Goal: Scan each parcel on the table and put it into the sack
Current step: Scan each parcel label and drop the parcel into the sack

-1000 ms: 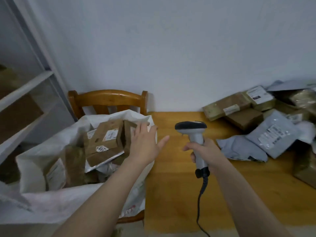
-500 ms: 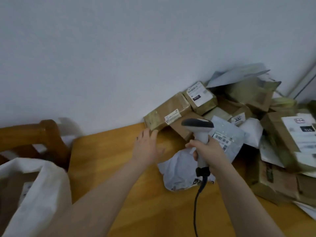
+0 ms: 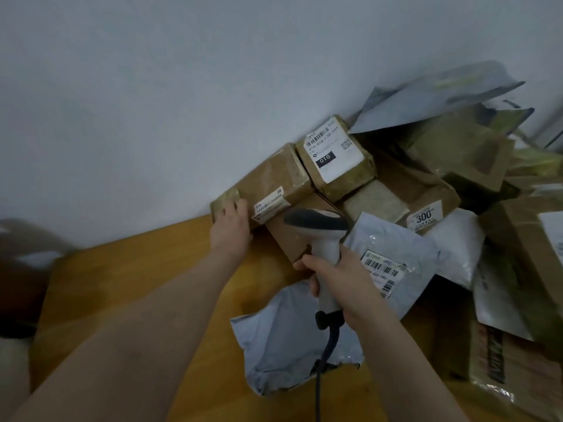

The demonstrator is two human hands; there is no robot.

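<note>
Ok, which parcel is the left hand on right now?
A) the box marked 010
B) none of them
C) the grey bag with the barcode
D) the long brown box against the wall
D: the left hand lies on the left end of the long brown box.

Wall (image 3: 213, 86): plain, pale grey-white, unmarked; fills the upper half of the view.
Chair (image 3: 21, 269): dark brown wood, far left edge; heavily blurred, form unclear.
Pale upright strip (image 3: 556, 129): far right edge, against the wall; too little shows to identify it.
</note>
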